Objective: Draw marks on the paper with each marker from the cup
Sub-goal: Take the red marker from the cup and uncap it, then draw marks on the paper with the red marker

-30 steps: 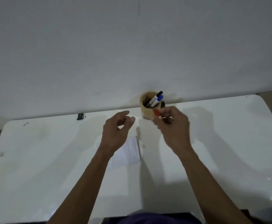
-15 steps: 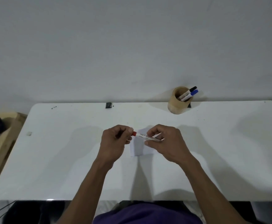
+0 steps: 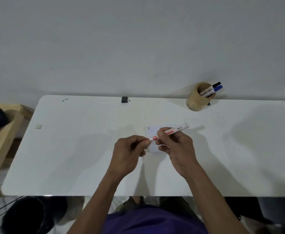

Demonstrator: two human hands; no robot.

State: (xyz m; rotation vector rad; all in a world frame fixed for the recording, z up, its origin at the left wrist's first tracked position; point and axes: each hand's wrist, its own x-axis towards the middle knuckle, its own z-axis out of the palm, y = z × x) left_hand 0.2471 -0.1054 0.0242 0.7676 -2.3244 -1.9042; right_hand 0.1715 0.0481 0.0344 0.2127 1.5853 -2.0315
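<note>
My right hand (image 3: 177, 147) grips the white barrel of a red marker (image 3: 173, 130), which lies slanted over a small white paper (image 3: 152, 130) at the table's middle. My left hand (image 3: 129, 149) pinches the marker's red cap end (image 3: 146, 139) between thumb and fingers. Whether the cap is off the barrel I cannot tell. A tan cup (image 3: 197, 100) stands at the table's far right edge by the wall. It holds a black-capped marker (image 3: 212, 87) and a blue-capped marker (image 3: 214, 90), both leaning right.
The white table (image 3: 70, 149) meets a grey wall. A small black clip (image 3: 124, 99) sits on its far edge, and a scrap (image 3: 38, 126) lies at the left. A wooden bench (image 3: 4, 132) with a dark object stands left of the table.
My right hand carried the red marker from beside the cup down over the paper. My left hand came in and closed on its cap end. The marker's barrel tilted up to the right.
</note>
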